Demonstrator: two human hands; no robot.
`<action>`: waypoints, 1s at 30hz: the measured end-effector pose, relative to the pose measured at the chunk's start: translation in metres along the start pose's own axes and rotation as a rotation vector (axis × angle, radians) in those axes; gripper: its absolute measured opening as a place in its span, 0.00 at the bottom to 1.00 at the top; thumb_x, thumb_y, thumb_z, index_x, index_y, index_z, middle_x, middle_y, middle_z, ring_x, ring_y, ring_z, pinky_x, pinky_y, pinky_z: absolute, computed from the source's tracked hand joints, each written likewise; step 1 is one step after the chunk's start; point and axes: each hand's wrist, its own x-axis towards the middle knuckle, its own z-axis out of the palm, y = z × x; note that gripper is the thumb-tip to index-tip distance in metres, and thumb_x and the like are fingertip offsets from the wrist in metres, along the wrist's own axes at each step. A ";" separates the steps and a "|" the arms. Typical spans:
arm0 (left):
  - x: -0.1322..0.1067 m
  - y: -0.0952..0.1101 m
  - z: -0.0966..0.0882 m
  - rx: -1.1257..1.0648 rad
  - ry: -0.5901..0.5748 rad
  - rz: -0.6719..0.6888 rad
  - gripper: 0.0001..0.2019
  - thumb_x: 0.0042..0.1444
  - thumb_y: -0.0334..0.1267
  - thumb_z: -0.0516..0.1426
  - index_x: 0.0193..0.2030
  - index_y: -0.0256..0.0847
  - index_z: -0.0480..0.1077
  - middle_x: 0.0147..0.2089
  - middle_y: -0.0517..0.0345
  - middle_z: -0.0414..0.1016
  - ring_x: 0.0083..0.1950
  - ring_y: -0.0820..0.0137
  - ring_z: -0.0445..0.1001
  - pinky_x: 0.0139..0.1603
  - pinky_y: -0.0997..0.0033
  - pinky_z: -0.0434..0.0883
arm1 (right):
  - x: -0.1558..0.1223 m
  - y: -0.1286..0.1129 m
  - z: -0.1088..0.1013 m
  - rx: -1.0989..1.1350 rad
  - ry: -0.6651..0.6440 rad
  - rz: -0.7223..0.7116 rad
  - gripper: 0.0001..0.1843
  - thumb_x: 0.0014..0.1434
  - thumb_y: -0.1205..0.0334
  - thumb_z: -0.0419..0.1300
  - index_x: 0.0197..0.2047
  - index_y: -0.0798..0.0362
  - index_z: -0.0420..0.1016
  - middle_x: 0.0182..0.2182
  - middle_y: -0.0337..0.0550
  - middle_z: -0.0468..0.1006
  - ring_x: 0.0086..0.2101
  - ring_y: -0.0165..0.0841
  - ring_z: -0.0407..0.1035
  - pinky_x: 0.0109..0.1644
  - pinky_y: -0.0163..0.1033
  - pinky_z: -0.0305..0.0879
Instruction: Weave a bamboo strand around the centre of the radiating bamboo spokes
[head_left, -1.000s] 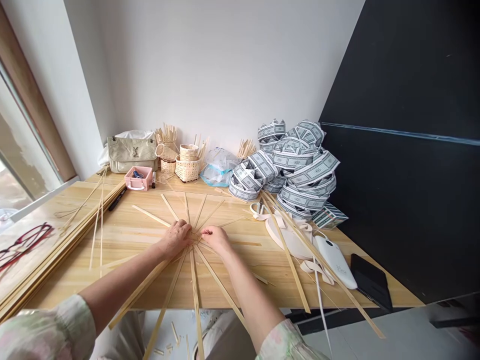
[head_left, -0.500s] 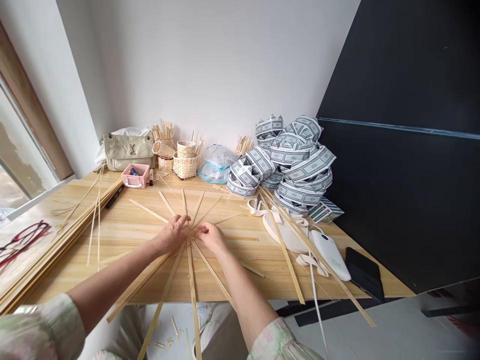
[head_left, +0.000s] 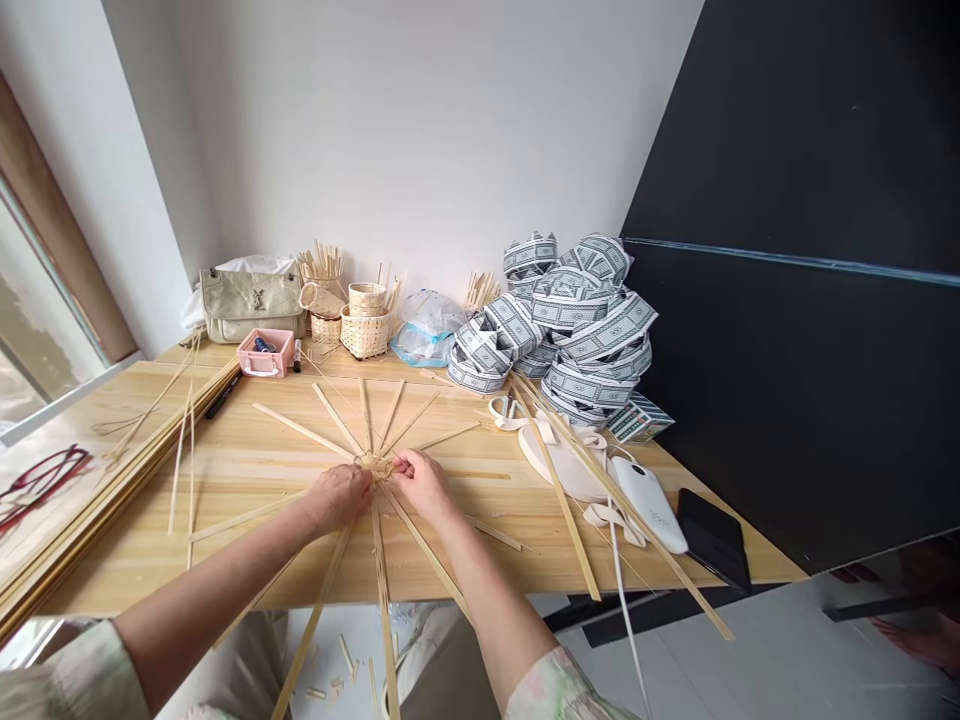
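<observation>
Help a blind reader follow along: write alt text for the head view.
A person's left hand rests on, and right hand pinches, the hub of flat pale bamboo strips fanned like a star on a light wooden table. Small woven baskets, a beige handbag and grey patterned boxes stand at the back.

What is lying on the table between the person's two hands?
The head view shows the hub where the bamboo strips cross, between the left hand and the right hand. One strip runs from it toward the person.
</observation>
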 end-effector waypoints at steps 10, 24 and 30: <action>-0.003 0.002 0.003 0.015 0.033 0.112 0.11 0.52 0.29 0.44 0.29 0.37 0.66 0.33 0.51 0.71 0.37 0.66 0.69 0.42 0.68 0.64 | -0.004 -0.004 0.002 -0.025 0.042 -0.022 0.09 0.42 0.73 0.53 0.29 0.53 0.66 0.29 0.37 0.69 0.31 0.27 0.63 0.35 0.32 0.59; -0.010 -0.005 -0.005 -0.017 0.025 0.290 0.08 0.51 0.28 0.46 0.27 0.37 0.64 0.32 0.54 0.70 0.37 0.67 0.68 0.42 0.72 0.64 | -0.004 -0.002 0.005 -0.001 0.056 0.018 0.08 0.42 0.71 0.54 0.30 0.53 0.67 0.29 0.37 0.68 0.30 0.28 0.62 0.34 0.32 0.59; -0.012 0.011 -0.012 0.073 -0.076 0.040 0.10 0.51 0.25 0.45 0.39 0.33 0.63 0.34 0.45 0.71 0.37 0.60 0.71 0.37 0.64 0.67 | -0.004 -0.005 0.003 -0.017 0.073 0.010 0.09 0.41 0.72 0.52 0.28 0.53 0.66 0.28 0.37 0.69 0.27 0.27 0.61 0.33 0.32 0.58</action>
